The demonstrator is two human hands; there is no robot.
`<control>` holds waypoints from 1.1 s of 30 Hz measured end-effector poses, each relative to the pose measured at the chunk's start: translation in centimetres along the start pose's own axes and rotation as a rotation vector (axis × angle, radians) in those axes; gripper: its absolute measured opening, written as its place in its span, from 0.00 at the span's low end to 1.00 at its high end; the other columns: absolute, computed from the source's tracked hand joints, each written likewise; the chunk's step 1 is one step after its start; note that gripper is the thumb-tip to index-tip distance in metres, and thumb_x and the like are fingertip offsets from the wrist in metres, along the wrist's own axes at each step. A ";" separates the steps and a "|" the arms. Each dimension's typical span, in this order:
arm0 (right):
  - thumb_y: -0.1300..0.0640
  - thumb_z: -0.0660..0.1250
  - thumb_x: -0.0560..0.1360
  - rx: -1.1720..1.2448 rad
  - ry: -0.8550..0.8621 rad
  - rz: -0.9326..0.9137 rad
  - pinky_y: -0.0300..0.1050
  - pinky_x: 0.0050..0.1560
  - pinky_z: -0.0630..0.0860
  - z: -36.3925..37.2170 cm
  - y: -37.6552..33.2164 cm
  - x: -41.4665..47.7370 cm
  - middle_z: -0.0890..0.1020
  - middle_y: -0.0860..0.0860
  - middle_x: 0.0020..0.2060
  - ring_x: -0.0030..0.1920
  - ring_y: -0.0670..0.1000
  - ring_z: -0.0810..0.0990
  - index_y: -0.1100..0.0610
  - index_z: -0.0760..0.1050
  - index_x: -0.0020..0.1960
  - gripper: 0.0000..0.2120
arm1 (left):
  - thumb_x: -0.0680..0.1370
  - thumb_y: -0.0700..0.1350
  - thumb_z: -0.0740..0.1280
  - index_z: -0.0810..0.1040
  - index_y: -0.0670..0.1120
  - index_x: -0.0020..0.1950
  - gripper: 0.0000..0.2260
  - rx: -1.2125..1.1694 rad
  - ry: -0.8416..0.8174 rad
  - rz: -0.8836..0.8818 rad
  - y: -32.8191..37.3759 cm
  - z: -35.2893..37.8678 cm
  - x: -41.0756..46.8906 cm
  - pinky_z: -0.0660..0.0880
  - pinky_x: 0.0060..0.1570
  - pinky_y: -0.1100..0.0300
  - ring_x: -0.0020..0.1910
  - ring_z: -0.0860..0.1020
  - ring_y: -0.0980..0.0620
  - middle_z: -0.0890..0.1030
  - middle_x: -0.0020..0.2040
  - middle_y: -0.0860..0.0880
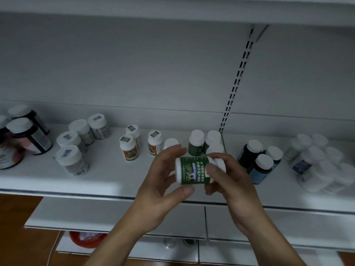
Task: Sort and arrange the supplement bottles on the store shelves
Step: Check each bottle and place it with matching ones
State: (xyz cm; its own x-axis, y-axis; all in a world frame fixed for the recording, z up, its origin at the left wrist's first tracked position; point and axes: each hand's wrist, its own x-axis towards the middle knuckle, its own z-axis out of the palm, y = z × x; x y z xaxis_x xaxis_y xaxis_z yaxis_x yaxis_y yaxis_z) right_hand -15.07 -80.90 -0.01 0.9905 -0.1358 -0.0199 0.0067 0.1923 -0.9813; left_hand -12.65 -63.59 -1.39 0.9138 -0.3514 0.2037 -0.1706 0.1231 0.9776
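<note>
One long white shelf (107, 179) runs across in front of me, with a slotted upright (237, 81) rising from its back edge at one o'clock from my hands. A lower shelf (115, 215) juts out at six o'clock, and beyond it, at seven o'clock, are wooden floor (19, 217) and a red tub (84, 239). My left hand (159, 181) and right hand (230, 181) meet above the shelf's front edge, both wrapped round the held bottle (194, 170). It lies on its side in the air, green label up, base toward nine o'clock and white cap toward three. My left fingers curl over the base end with the thumb underneath; my right thumb lies across the label and its fingers close round the cap end. Standing on the shelf, dark jars (28, 137) crowd the far nine o'clock side, with grey bottles (72, 162) next to them. White bottles (317, 166) cluster at three o'clock, blurred, and blue bottles (261, 167) stand between them and my right hand. Green bottles (196, 143) stand at twelve o'clock, just behind my fingers, beside the upright's foot. Orange bottles (129, 148) stand at ten o'clock, apart from the grey ones.
</note>
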 end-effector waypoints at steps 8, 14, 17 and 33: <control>0.46 0.71 0.61 -0.074 -0.063 -0.076 0.40 0.39 0.79 -0.1 -0.2 -0.2 0.83 0.41 0.46 0.42 0.44 0.82 0.48 0.74 0.60 0.27 | 0.70 0.49 0.72 0.81 0.48 0.57 0.16 -0.064 0.121 -0.108 0.7 0.3 0.5 0.78 0.48 0.64 0.52 0.83 0.51 0.85 0.51 0.49; 0.45 0.73 0.60 -0.024 0.009 -0.040 0.41 0.36 0.78 -0.2 0.1 -0.1 0.85 0.51 0.44 0.35 0.51 0.82 0.51 0.79 0.53 0.23 | 0.69 0.48 0.72 0.72 0.47 0.67 0.27 -0.047 0.040 -0.042 0.3 0.2 0.4 0.76 0.56 0.62 0.62 0.78 0.51 0.80 0.62 0.52; 0.44 0.72 0.61 -0.039 -0.013 -0.035 0.41 0.36 0.78 -0.5 0.0 -0.2 0.85 0.49 0.44 0.36 0.51 0.82 0.50 0.77 0.55 0.25 | 0.68 0.43 0.74 0.76 0.46 0.63 0.23 -0.092 0.060 -0.012 0.3 0.2 0.5 0.77 0.54 0.60 0.58 0.80 0.48 0.83 0.58 0.47; 0.44 0.72 0.61 -0.091 -0.027 -0.059 0.41 0.37 0.78 -0.8 0.1 -0.4 0.83 0.45 0.45 0.40 0.49 0.83 0.44 0.75 0.57 0.25 | 0.66 0.54 0.73 0.82 0.55 0.57 0.19 -0.055 0.136 -0.084 0.5 0.8 0.7 0.80 0.50 0.58 0.51 0.82 0.48 0.84 0.52 0.50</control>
State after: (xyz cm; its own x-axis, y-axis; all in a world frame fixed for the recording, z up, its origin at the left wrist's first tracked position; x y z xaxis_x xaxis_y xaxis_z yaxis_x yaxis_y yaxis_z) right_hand -15.61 -81.63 -0.27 0.9921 -0.1179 0.0419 0.0534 0.0959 -0.9940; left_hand -12.36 -64.56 -0.71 0.9660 -0.2343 0.1090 -0.0748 0.1502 0.9858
